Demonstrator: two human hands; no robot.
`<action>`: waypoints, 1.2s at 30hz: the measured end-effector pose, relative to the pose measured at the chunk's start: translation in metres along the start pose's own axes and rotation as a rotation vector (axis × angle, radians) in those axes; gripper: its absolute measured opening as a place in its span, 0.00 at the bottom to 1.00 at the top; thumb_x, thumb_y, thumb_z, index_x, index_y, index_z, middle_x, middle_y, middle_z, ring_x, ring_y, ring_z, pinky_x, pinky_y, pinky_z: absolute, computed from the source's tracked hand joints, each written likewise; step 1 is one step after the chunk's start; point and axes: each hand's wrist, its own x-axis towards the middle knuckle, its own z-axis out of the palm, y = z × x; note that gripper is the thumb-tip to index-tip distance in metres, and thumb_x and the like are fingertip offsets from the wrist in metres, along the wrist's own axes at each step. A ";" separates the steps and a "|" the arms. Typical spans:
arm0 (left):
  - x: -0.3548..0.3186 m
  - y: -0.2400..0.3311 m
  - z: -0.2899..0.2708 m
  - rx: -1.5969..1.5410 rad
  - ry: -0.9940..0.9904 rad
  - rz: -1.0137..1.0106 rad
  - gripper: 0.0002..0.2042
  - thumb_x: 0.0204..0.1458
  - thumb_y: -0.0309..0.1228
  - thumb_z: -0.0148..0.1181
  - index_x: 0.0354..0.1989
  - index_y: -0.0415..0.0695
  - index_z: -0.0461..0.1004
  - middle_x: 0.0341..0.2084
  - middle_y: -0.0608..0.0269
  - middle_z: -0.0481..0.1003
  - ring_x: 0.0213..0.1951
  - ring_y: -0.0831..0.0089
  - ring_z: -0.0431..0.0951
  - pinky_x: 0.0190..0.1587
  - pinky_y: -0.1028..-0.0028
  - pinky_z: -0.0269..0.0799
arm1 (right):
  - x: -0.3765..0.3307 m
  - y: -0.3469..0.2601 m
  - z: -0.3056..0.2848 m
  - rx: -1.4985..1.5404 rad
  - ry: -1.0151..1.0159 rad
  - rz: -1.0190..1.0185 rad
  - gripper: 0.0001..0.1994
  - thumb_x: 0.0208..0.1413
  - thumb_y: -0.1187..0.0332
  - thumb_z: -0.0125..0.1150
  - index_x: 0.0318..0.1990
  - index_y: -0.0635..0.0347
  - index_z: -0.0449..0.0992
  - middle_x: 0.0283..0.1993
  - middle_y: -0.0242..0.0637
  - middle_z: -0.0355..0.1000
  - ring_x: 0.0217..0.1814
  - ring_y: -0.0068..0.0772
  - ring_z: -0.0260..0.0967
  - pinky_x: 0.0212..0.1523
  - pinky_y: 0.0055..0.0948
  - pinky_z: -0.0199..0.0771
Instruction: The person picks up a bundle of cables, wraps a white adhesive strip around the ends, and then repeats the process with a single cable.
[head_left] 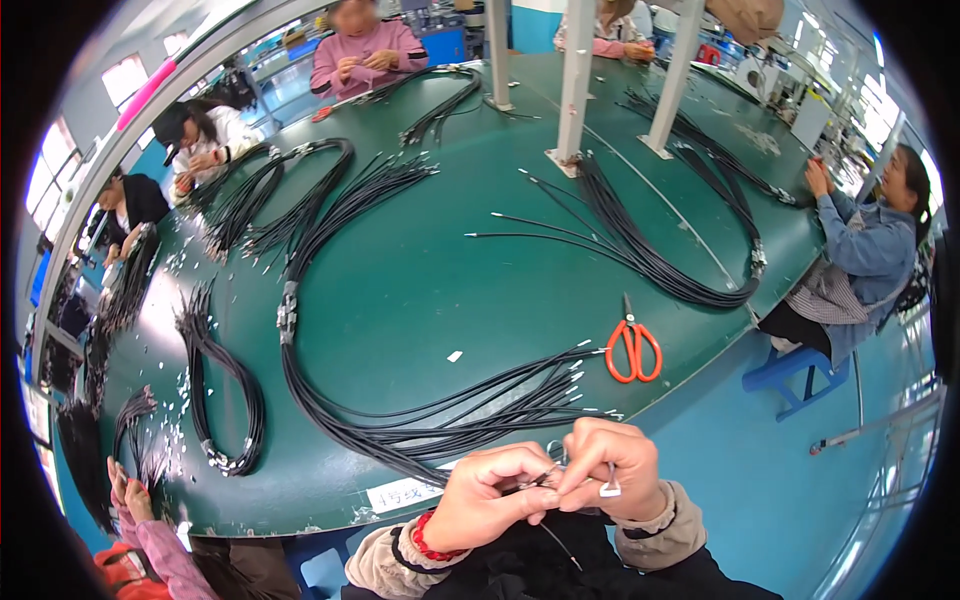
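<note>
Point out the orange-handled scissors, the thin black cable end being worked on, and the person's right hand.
orange-handled scissors (633, 349): head view, on the orange handle loops.
thin black cable end (563, 549): head view, on the loose strand below the hands.
right hand (612, 472): head view, on the back of the hand.

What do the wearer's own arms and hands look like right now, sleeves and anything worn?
Both hands are bare, no gloves. The left hand has a red beaded bracelet at the wrist, above a beige ribbed cuff. The right hand comes out of a matching beige sleeve cuff. A small white piece sits at one right finger; what it is cannot be told.
</note>
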 end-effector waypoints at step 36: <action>0.045 -0.023 0.025 0.224 0.387 0.149 0.13 0.40 0.12 0.61 0.34 0.34 0.67 0.30 0.54 0.75 0.33 0.74 0.77 0.33 0.78 0.74 | 0.005 0.001 -0.035 -0.784 -0.080 0.028 0.51 0.27 0.44 0.68 0.59 0.66 0.56 0.31 0.37 0.55 0.29 0.34 0.54 0.30 0.29 0.61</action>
